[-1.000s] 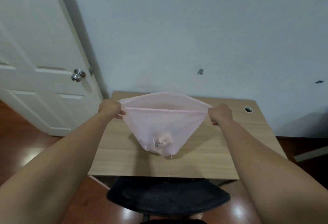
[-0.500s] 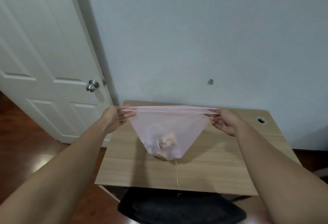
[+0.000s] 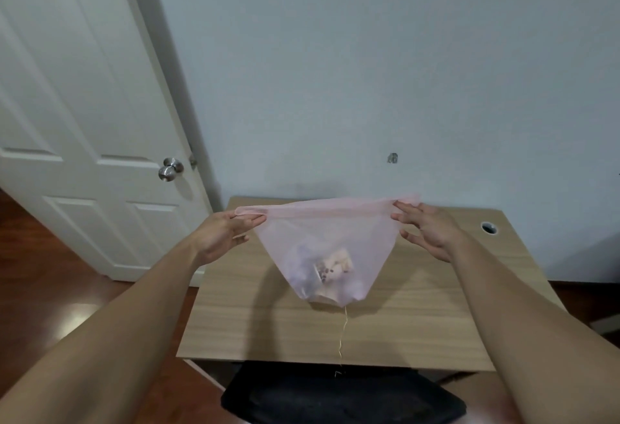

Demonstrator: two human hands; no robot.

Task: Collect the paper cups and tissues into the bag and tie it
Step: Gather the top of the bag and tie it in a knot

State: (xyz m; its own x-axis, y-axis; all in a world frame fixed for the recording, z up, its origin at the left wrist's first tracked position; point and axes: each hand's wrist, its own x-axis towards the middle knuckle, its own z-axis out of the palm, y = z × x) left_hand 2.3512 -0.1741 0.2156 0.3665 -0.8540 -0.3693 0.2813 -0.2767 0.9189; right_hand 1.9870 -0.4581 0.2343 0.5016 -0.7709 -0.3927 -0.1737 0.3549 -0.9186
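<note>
Left of the light wooden desk [image 3: 251,323] stands a white panelled door [image 3: 84,115] with a round metal knob [image 3: 171,169]. Over the desk's left side, the left hand [image 3: 228,232] pinches one end of the rim of the translucent pink plastic bag [image 3: 362,242], fingers nearly straight on top and thumb below. The bag hangs above the middle of the desk, its mouth drawn into a flat, taut band. Whether its bottom touches the desktop I cannot tell. Low inside sits a pale crumpled lump with dark speckles [image 3: 332,266], probably the cups and tissues, though the film blurs which is which. A thin yellowish thread [image 3: 342,333] dangles from the bag toward the desk's near edge. Over the desk's right side, the right hand [image 3: 432,232] pinches the other end of the rim. Beyond it is a round cable hole [image 3: 488,227] in the desktop. Collecting looks finished to me, but the tying is all to come, with no twist or knot yet. The forearms cover the desk's near corners, and the black chair seat [image 3: 335,396] below the desk is cut off.
</note>
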